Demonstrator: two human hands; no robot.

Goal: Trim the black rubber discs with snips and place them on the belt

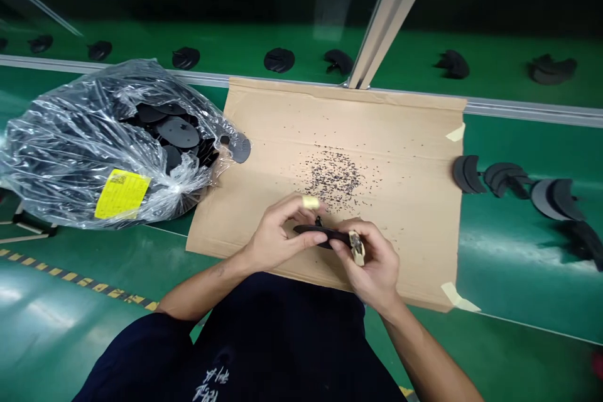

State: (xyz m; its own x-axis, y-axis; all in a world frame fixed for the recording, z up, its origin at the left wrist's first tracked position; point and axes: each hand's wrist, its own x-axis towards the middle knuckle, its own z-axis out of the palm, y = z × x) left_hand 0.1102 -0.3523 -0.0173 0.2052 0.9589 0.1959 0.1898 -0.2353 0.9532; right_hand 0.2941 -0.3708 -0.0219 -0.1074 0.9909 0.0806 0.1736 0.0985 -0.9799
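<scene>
At the left of the frame, a clear plastic bag holds dark discs, thin-looking and much like the one in hand. Just below the frame's centre, the left hand grips the left end of a dark part, its thumb along the near face, a taped forefinger raised beside a small upright stub. The part is seen nearly edge-on; it should be light and fairly stiff, probably plastic, perhaps a little slippery on its smooth faces. The rim looks the safest hold, the stub the likeliest to snap. It spans the gap between both hands, above the cardboard. The right hand pinches its right end and also holds a pale-yellow and metal item, too small to identify.
</scene>
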